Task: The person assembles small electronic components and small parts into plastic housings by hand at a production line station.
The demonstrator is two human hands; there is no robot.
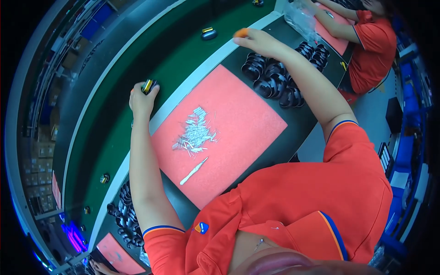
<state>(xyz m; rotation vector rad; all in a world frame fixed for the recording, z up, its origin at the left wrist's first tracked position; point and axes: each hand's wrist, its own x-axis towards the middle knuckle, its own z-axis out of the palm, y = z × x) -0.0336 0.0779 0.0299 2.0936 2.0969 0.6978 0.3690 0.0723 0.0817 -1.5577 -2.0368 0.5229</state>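
Observation:
My left hand (143, 101) is over the green conveyor belt, its fingers closed around a small dark rounded part with a yellow band (149, 86). At the belt's near rail, my right hand (260, 41) reaches out with thumb and fingers stretched and nothing visible between them. An orange finger cover (241, 33) is on one fingertip. Beyond it on the belt sits another dark, glossy part with a yellow piece on top (209, 34). Between my arms lies a pink mat (243, 123) with a pile of small whitish strips (197, 133) and a pale pen-like tool (194, 171).
Stacked black curved pieces (275, 82) stand right of the mat, and more black pieces (126, 215) lie at the lower left. Several parts ride the green belt (123, 123). A clear plastic bag (300, 20) lies near a co-worker in a red shirt (373, 46).

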